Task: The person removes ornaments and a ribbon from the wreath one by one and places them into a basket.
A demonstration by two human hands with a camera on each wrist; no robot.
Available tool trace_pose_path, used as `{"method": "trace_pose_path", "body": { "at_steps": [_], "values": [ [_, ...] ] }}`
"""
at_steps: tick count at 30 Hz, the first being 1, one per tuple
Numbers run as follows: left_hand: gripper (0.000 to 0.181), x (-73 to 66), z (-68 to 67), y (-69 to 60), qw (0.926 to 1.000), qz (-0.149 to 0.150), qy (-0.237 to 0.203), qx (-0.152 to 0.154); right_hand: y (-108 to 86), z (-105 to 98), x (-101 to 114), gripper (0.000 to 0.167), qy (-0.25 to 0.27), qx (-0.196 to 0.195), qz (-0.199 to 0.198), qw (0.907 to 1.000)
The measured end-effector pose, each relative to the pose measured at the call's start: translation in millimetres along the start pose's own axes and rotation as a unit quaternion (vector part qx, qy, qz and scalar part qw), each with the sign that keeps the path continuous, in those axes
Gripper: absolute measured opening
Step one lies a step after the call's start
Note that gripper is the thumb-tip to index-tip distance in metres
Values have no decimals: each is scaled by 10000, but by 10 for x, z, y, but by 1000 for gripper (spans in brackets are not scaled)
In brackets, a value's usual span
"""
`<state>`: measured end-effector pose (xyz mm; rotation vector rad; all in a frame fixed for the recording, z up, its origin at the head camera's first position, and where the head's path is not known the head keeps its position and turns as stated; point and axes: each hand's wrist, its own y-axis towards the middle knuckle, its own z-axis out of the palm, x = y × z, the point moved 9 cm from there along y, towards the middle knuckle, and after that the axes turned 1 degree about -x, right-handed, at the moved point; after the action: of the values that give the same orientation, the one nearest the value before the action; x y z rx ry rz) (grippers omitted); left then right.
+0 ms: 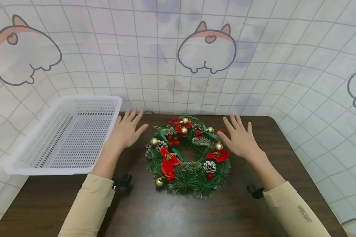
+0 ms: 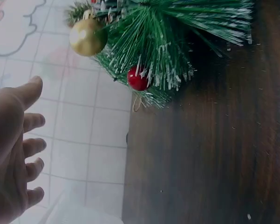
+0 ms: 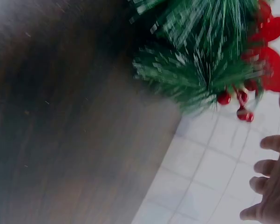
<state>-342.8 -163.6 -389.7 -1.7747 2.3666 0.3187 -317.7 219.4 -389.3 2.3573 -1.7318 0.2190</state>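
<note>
A green Christmas wreath [image 1: 192, 184] lies flat on the dark wooden table [image 1: 154, 217], trimmed with red flowers, gold balls, red berries, snowy pinecones and a green ribbon. To its left, my left hand [image 1: 123, 131] hovers with fingers spread and nothing in it. On the other side my right hand [image 1: 240, 138] is spread too, its thumb close to the wreath's right edge; whether it touches cannot be told. In the left wrist view the left hand [image 2: 9, 149] is apart from the wreath [image 2: 149, 42]. The right wrist view has the right hand [image 3: 272, 182] beside red berries [image 3: 242, 105].
A white perforated plastic basket [image 1: 63, 171] stands at the table's left, just beside the left forearm. Behind the table hangs a white grid-patterned cloth [image 1: 148, 82] with cartoon animals. A dark wrist device [image 1: 123, 180] juts out from each sleeve.
</note>
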Motion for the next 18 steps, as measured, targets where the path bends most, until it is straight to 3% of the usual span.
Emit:
{"method": "trace_pose_path", "body": {
  "at_steps": [10, 18],
  "values": [
    [71, -115, -157, -205, 9982, 309, -244, -459, -206, -62, 402, 70, 207, -504, -509, 9972],
    [62, -282, -177, -421, 9933, 652, -452, -839, -411, -51, 742, 59, 285, -999, -1136, 9881]
  ]
}}
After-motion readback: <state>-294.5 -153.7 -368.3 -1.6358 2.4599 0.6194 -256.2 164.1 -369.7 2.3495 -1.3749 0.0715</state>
